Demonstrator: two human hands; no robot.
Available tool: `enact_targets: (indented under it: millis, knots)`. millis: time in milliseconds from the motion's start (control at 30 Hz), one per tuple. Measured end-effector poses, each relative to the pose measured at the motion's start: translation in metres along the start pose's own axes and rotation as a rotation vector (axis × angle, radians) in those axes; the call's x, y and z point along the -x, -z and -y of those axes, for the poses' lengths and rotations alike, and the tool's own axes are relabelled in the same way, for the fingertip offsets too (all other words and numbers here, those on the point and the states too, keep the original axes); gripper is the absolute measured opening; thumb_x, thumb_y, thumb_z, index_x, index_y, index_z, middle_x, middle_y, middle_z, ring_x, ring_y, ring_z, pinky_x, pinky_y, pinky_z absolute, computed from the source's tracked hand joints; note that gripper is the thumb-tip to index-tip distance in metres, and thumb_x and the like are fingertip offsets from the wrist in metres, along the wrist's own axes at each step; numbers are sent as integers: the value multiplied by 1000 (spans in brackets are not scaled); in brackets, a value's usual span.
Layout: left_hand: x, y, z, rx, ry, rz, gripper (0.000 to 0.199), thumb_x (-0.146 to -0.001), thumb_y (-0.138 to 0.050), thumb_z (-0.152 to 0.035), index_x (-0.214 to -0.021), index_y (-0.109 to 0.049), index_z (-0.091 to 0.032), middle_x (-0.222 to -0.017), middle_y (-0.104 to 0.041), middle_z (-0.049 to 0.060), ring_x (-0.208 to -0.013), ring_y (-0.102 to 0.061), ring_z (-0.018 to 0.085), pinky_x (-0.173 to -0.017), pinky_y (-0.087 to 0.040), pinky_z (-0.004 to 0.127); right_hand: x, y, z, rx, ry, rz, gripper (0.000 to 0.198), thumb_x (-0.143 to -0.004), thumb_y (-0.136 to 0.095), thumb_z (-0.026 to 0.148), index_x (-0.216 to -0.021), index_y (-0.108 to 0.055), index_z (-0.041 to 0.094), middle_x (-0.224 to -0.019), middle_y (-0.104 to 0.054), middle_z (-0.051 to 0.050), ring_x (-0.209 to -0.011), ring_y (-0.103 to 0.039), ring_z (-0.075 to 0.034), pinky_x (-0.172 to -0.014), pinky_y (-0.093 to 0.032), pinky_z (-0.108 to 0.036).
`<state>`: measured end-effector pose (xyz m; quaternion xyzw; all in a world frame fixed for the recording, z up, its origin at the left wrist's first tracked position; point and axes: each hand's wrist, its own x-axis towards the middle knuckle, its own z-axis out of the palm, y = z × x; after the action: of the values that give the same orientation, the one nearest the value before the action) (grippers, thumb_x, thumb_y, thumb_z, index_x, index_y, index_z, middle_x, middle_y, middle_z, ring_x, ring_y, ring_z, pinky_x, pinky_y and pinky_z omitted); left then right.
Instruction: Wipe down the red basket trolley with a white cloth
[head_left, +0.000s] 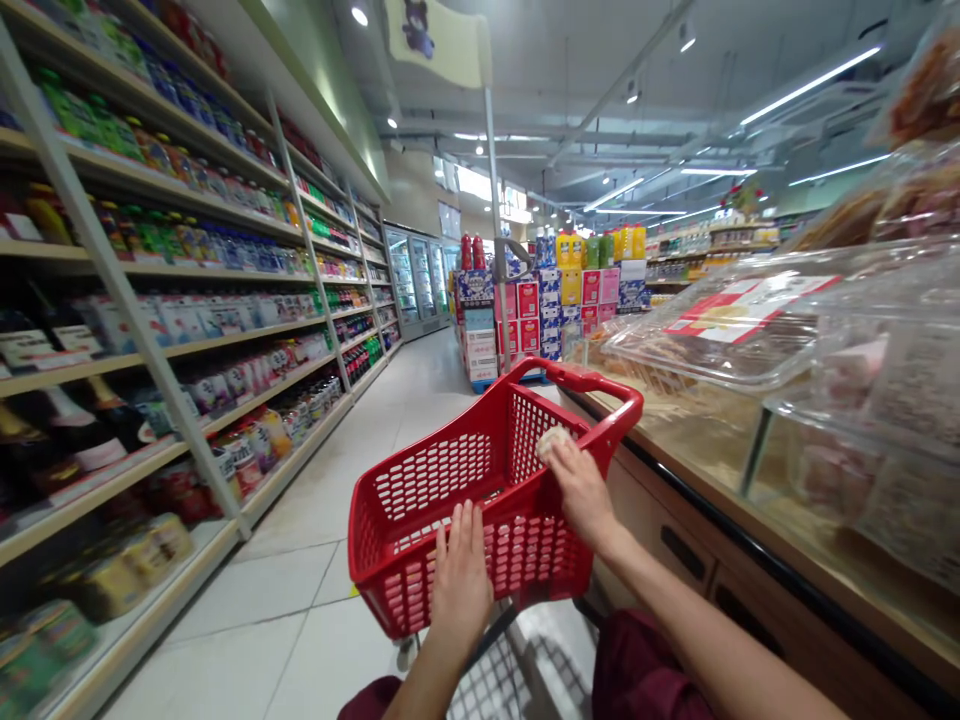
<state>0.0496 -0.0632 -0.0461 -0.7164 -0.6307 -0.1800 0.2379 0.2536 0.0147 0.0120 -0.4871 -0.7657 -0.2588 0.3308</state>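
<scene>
A: Where'd we have the red cart [517, 505]?
B: In the aisle, btwn the drink shelves [150, 620] and the display counter [720, 560].
A: And our hands?
B: Our R hand [581, 490] gripped a pale cloth [553, 441] nr the handle end; we held our L hand [463, 575] flat, fingers straight, at the near side.

Bright | overhead tube light [810, 86] | glare on clear packaging [750, 312] | edges stretched, blurred
</scene>
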Motion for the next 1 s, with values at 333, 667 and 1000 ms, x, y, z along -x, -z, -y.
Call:
enact_targets:
  millis: [333,667,1000]
  knots:
    - [0,2,-3,-4,16,-8,71,-62,-36,-6,-133,-25,-11,-141,-26,7,-130,-18,20,-106,-20,40,-8,5,-13,17,-75,27,48,-72,-35,-2,-111,-57,15,-127,-47,-11,-120,-37,-24,-95,-31,-44]
    - [-3,11,-4,154,46,35,70,-62,-38,-7,-131,-27,-8,-139,-28,11,-129,-21,22,-105,-22,43,-8,1,7,-22,-28,100,45,-73,-36,1,-110,-57,15,-126,-47,-12,-119,-39,-24,-96,-28,-44]
    - [-64,16,-39,809,31,-89,54,-73,-31,-9,-127,-35,-13,-132,-42,9,-121,-37,15,-101,-34,35,9,-3,32,-477,130,127,79,-66,-40,9,-138,-6,11,-136,-32,-14,-123,-33,-21,-97,-34,-41]
